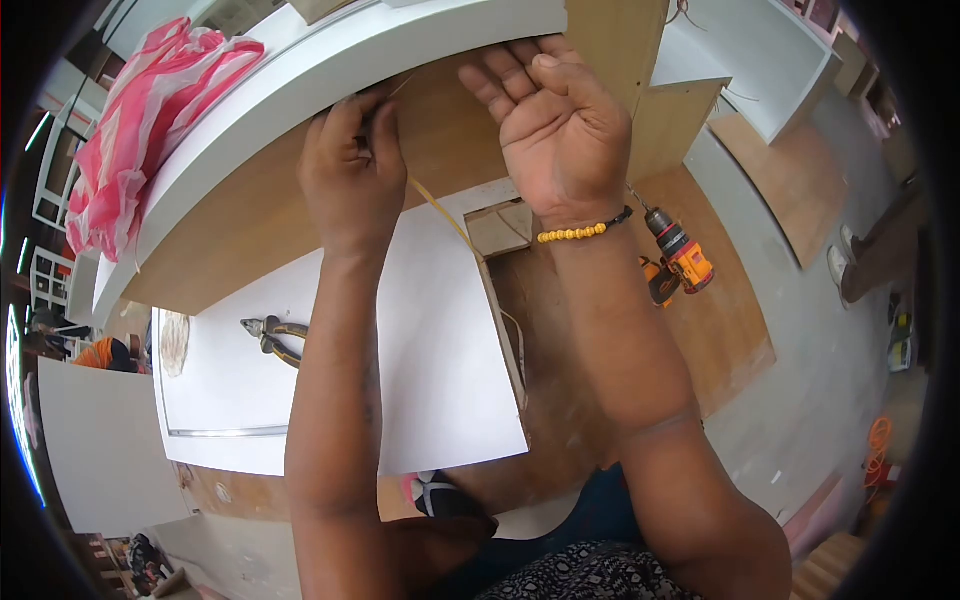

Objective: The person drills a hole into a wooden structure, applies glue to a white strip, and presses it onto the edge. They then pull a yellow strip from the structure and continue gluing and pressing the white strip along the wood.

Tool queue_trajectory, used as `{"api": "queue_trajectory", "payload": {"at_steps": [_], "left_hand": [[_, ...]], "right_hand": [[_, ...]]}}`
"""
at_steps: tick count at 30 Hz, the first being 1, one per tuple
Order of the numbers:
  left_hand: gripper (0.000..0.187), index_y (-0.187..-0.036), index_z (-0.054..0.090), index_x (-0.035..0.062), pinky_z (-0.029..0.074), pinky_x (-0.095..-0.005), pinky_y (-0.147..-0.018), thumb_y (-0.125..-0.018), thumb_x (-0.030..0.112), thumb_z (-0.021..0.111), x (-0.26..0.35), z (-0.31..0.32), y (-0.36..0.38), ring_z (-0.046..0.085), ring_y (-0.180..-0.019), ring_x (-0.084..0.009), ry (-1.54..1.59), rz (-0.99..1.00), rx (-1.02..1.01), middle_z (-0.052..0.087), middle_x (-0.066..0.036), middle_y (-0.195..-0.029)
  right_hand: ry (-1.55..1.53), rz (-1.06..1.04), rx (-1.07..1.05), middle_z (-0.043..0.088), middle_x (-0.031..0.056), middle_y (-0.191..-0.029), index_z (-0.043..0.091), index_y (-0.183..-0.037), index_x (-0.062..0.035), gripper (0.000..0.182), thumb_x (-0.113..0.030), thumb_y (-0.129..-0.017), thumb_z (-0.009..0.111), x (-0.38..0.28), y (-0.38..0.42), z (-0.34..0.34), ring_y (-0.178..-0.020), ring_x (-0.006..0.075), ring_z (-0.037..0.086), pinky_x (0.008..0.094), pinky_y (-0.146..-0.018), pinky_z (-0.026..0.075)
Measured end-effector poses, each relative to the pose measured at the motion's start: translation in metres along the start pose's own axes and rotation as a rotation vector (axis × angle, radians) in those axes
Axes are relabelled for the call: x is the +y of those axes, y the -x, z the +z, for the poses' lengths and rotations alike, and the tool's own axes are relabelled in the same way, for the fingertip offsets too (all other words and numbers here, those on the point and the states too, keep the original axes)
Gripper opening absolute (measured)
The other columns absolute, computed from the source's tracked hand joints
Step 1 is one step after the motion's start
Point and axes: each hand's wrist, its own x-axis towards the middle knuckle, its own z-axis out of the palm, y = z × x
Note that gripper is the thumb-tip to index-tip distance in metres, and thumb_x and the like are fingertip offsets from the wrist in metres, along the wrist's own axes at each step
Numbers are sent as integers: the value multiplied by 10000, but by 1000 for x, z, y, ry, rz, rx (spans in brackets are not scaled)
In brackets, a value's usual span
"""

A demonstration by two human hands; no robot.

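My left hand [352, 180] is raised under the white curved panel [400, 48], its thumb and fingers pinched together. A thin, pale wire-like strand [403, 84] sticks out at its fingertips. Palm up, my right hand [565, 135] reaches to the panel's lower edge, fingers stretched and apart, holding nothing I can see. The panel hides some of its fingertips. A yellow cable [440, 210] runs down from near my left hand across the white board [440, 350]. Pliers [275, 338] with dark and yellow handles lie on that board, partly behind my left forearm.
An orange and black cordless drill [680, 252] rests on the brown wooden board [725, 330] to the right. Pink and white plastic sheeting [150, 130] drapes over the panel at left. A person's shoes [840, 265] stand at far right, near an orange cord [878, 450].
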Motion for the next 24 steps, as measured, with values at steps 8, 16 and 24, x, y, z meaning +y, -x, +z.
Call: {"api": "queue_trajectory", "payload": {"at_steps": [8,16,24], "left_hand": [[69,-932,719,48,514,-333,-657,-905,111,720,1,21,5,635,-753,-230,54,-67,250,657,-86,-857],[111,-976,682,66,527,-371,-635,-904,130,738,-18,4,1,640,-737,-273,-100,247,144,665,-90,-856],[140,-979,674,96,533,-375,-611,-880,137,764,-19,-20,-2,650,-707,-268,-172,359,-44,674,-52,-867]], "right_hand": [[-85,-4,45,607,144,-1232,570,-1208,25,354,-139,-894,564,8,4,4,-1192,305,565,534,-1117,411],[-101,2,-3,594,78,-1172,557,-1234,-33,340,-141,-912,550,12,2,2,-1115,254,581,501,-1082,439],[-111,15,-15,590,77,-1173,578,-1219,-41,338,-153,-900,554,15,2,4,-1104,267,589,522,-1081,429]]}}
